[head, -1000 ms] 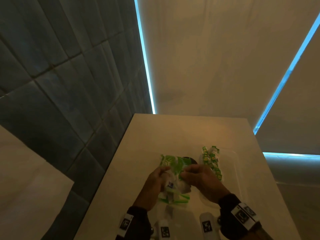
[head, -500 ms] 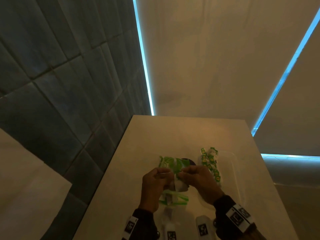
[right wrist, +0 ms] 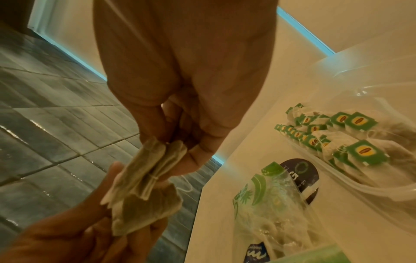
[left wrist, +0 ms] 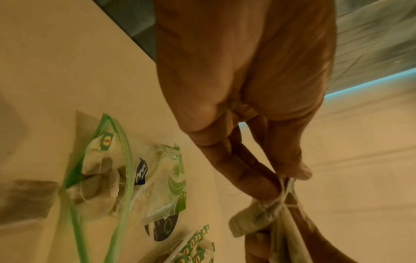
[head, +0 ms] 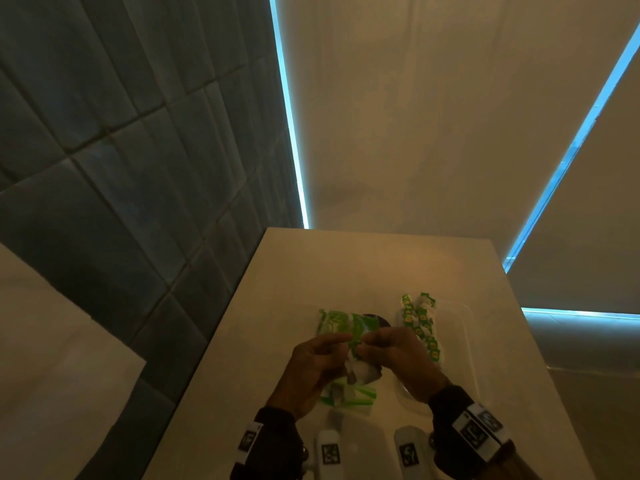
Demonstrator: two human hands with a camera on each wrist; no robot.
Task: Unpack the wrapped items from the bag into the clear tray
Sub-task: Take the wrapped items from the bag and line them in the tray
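tangled tea bags [right wrist: 144, 179] held above open green zip bag [head: 341, 325]; tagged ones [head: 420, 323] lying in clear tray [head: 467, 341].

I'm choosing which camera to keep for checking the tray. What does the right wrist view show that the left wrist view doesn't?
Only the right wrist view shows the clear tray with its wall and a row of tea bags in it. Only the left wrist view shows the zip bag lying open along its green seal. Both show the left hand and right hand pinching a bundle of tea bags between them.
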